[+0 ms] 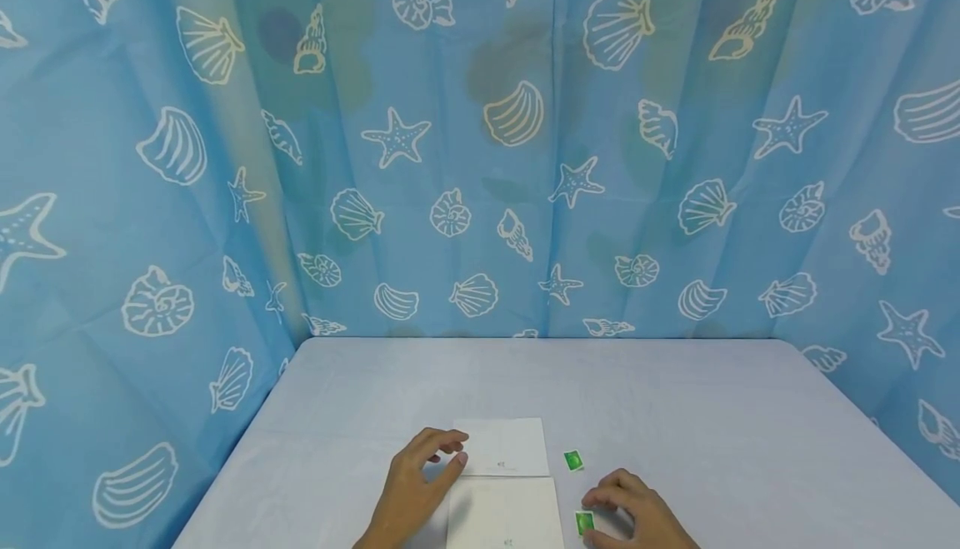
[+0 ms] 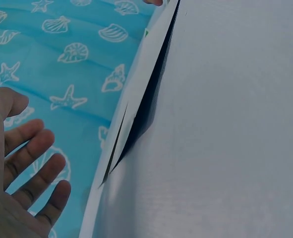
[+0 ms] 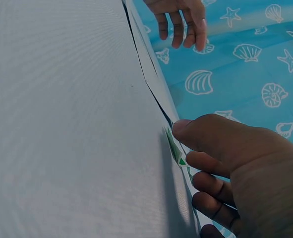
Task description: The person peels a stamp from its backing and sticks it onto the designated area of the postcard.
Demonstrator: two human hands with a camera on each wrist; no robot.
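Two white envelopes lie on the table, the far envelope (image 1: 513, 441) above the near envelope (image 1: 506, 507), each with small print near its lower edge. My left hand (image 1: 420, 474) hovers at the far envelope's left edge, its fingers loosely bent and holding nothing. To the right of the envelopes lie two small green stamps with white borders. One stamp (image 1: 573, 460) is beside the far envelope; the other stamp (image 1: 584, 521) is by the near one. Around that nearer stamp is my right hand (image 1: 637, 511), thumb and fingers apart, with the thumb tip overlapping its lower corner.
A white cloth covers the table (image 1: 675, 399). Behind it and along both sides hangs a blue curtain (image 1: 465, 166) printed with white shells and starfish. In the left wrist view, an envelope edge (image 2: 156, 59) stands slightly raised over a dark gap.
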